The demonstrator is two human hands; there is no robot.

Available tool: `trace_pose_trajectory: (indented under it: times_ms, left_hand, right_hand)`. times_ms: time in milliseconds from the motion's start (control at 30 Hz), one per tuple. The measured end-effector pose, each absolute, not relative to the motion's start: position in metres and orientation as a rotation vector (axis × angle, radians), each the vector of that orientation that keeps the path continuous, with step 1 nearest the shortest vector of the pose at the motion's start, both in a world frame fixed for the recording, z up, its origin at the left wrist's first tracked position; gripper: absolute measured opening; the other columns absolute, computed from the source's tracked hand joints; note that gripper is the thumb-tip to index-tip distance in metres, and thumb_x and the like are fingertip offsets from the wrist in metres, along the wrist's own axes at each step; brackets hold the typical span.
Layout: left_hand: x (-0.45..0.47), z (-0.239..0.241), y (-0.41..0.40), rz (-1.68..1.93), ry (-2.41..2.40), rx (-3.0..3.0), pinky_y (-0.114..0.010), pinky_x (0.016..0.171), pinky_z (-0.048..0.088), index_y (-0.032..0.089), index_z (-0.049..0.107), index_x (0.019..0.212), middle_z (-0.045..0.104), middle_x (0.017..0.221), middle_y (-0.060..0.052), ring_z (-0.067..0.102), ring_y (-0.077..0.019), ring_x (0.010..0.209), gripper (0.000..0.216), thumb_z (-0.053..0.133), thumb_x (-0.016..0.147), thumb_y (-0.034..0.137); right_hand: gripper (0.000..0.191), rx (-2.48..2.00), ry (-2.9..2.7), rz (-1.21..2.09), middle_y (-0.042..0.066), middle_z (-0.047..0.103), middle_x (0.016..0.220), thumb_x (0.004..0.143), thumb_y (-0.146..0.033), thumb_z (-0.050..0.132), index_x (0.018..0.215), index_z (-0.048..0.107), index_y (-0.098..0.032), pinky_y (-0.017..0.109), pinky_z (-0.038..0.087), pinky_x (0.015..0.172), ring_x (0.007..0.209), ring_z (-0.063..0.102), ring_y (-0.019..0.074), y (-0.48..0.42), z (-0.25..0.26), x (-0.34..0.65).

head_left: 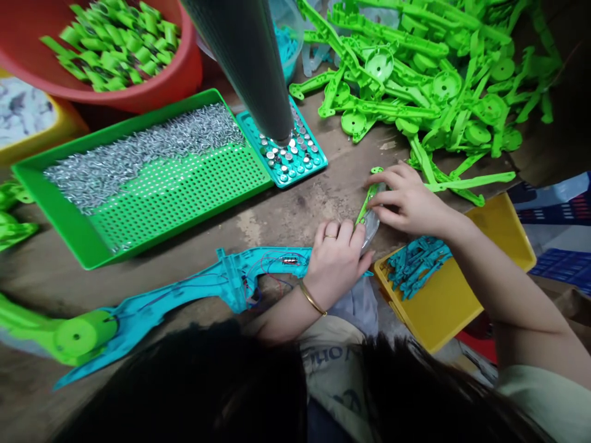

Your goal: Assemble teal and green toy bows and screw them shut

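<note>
My left hand [335, 258], with a ring and a gold bangle, lies over the right end of a long blue plastic shell [184, 288]. Its curled fingers grip the near end of a slim green plastic part [364, 206]. From the right, my right hand [402, 198] closes its bent fingers on the same part, farther up. Against it sits a clear plastic piece [370, 232], partly covered by my fingers. Thin red and blue wires and a small metal spring [290, 261] show inside the blue shell. At the shell's left end is a green round-hubbed piece [76, 337].
A green perforated tray [184, 197] of small screws and a teal tray [302, 175] of button cells lie ahead, below a grey post [249, 61]. Green parts [415, 92] are heaped at back right. A yellow bin [443, 311] holds blue pieces. A red tub [191, 61] stands back left.
</note>
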State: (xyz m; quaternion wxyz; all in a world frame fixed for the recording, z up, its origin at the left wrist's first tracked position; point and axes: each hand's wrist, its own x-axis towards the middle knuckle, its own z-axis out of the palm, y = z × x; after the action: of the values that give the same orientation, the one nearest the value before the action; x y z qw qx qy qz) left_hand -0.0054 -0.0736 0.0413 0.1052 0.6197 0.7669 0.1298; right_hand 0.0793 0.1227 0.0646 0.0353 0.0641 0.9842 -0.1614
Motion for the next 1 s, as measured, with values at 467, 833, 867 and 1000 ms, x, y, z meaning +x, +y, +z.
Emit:
trace_pose_trajectory:
  times_ms: [467,833,867,1000]
  left_hand:
    - [-0.020,0.044,-0.087,0.739,2.120,1.705,-0.044,0.098,0.041,0.009,0.052,0.128,0.059,0.114,-0.014,0.051,-0.0287,0.109,0.047,0.053,0.092,0.039]
    - [-0.021,0.046,-0.111,0.679,2.275,1.806,-0.042,0.097,0.043,0.010,0.060,0.116,0.064,0.109,-0.013,0.055,-0.0275,0.104,0.031,0.050,0.093,0.029]
    - [-0.019,0.043,-0.110,0.684,2.280,1.805,-0.042,0.096,0.043,0.009,0.059,0.118,0.064,0.111,-0.013,0.055,-0.0278,0.104,0.035,0.050,0.094,0.031]
    - [-0.013,0.031,-0.105,0.700,2.291,1.857,-0.042,0.092,0.045,0.004,0.057,0.123,0.064,0.114,-0.017,0.056,-0.0299,0.103,0.058,0.051,0.091,0.052]
  right_hand:
    - [0.070,0.819,3.041,0.207,0.018,0.057,0.127,0.086,-0.064,0.046,0.134,0.049,-0.013,0.048,0.036,0.092,0.112,0.047,0.0343,0.125,0.052,0.118]
    - [0.037,0.551,3.227,-0.136,0.016,0.058,0.129,0.092,-0.038,0.050,0.121,0.058,-0.018,0.050,0.037,0.100,0.118,0.050,0.0306,0.100,0.061,0.105]
    - [0.033,0.415,3.232,-0.246,0.014,0.059,0.128,0.092,-0.038,0.051,0.118,0.060,-0.019,0.048,0.038,0.100,0.118,0.051,0.0286,0.094,0.062,0.105]
    - [0.036,0.142,3.179,-0.423,0.012,0.059,0.130,0.090,-0.044,0.055,0.115,0.062,-0.019,0.046,0.040,0.102,0.120,0.051,0.0277,0.077,0.057,0.110]
